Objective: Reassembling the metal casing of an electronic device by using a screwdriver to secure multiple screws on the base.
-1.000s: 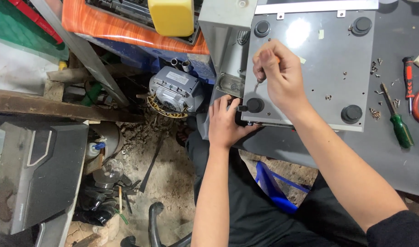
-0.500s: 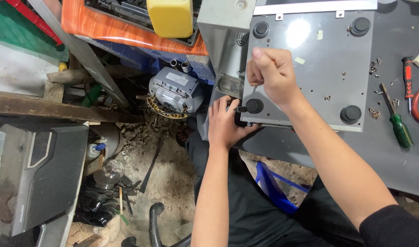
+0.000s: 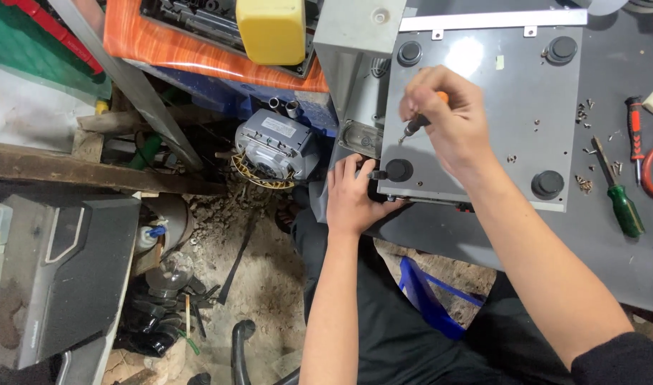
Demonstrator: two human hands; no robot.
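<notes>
Metal dominates the view: a flat grey panel [image 3: 512, 100] with a dull sheen lies on the grey workbench [image 3: 612, 249], carrying 4 round black rubber feet, 1 near each corner. The right hand [image 3: 451, 121] hovers over the panel's left half, fingers curled tight around a small screwdriver [image 3: 420, 121] with an orange handle end and a dark shaft; its tip points down at the panel near the left edge, though whether it sits in a screw is hard to tell. The left hand [image 3: 355, 196] rests at the panel's lower left corner, fingers closed loosely against the edge, thumb just beside the black foot [image 3: 398, 170] there. Whether it grips anything beyond the panel's edge cannot be seen.

Right of the panel, small loose screws [image 3: 585, 184] lie scattered on the bench, along with a screwdriver with a green handle [image 3: 619, 203] and another with a red and black handle [image 3: 634, 128]. Left of the panel, lower down, sits a ribbed grey electric motor [image 3: 273, 146] with a yellowish fan guard, above crumbly dirt and rubble. Above and left of the panel sits a boxy yellow plastic block [image 3: 271, 30] on an orange wood-grain surface [image 3: 155, 43].
</notes>
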